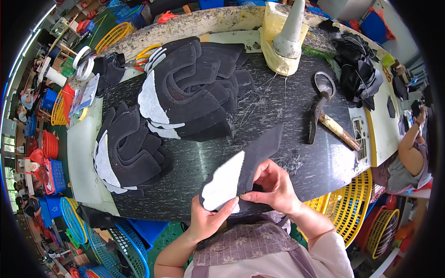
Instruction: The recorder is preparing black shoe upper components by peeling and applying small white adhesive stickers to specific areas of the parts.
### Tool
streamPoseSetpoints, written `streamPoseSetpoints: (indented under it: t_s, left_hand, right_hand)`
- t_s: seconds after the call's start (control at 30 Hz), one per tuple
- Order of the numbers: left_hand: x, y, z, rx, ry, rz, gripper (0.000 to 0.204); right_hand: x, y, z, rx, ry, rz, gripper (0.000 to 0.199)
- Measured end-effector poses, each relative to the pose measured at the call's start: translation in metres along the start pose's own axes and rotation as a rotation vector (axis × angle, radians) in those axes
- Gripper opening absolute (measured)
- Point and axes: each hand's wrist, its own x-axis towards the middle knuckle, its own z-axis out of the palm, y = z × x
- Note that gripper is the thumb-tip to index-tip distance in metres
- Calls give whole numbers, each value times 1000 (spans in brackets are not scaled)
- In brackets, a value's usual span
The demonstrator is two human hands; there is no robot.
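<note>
Both my hands hold one black fabric shoe-upper piece (263, 146) with a white patch (223, 180) stitched along a zigzag edge. My left hand (209, 220) pinches the white end with its thumb on top. Closed on the lower edge near the middle is my right hand (276, 190), thumb and fingertips on the black part. The pointed black end sticks up, away from me. Farther left lie a large fanned stack of similar black pieces (204, 109) and a smaller stack (134, 150), both with white parts on their left sides.
A hammer (340, 131) with a wooden handle lies right, by a metal ring (324, 83). Behind stands a glue-stained yellowish container (287, 62) with a grey cone (288, 37). Dark pieces (357, 69) heap at the far right. Yellow baskets (345, 213) stand below the table (194, 157).
</note>
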Motion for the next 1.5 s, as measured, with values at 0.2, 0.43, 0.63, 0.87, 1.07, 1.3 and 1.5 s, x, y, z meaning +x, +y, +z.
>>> streamPoseSetpoints:
  t_s: [0.2, 0.43, 0.63, 0.87, 1.07, 1.3, 1.5]
  left_hand:
    - [2, 6, -6, 206, -148, 88, 18]
    - [-1, -2, -13, -208, -13, -87, 34]
    - [3, 38, -144, 118, 778, 195, 46]
    - [-17, 65, -149, 308, 797, 271, 39]
    - [-9, 32, -83, -4, 147, 183, 47]
    - [1, 33, -34, 405, -141, 232, 64]
    - [2, 30, -22, 559, -211, 320, 75]
  right_hand:
    - [2, -25, 3, 49, 0, 268, 44]
    - [12, -25, 9, -107, -107, 278, 24]
    - [98, -39, 32, -990, -247, -643, 24]
    - [178, -6, 32, -1393, -196, -1054, 22]
    - [74, -28, 19, -1550, -402, -1081, 22]
    - [18, -40, 35, -1011, -285, -567, 24]
    - [23, -34, 37, -974, -444, -380, 16]
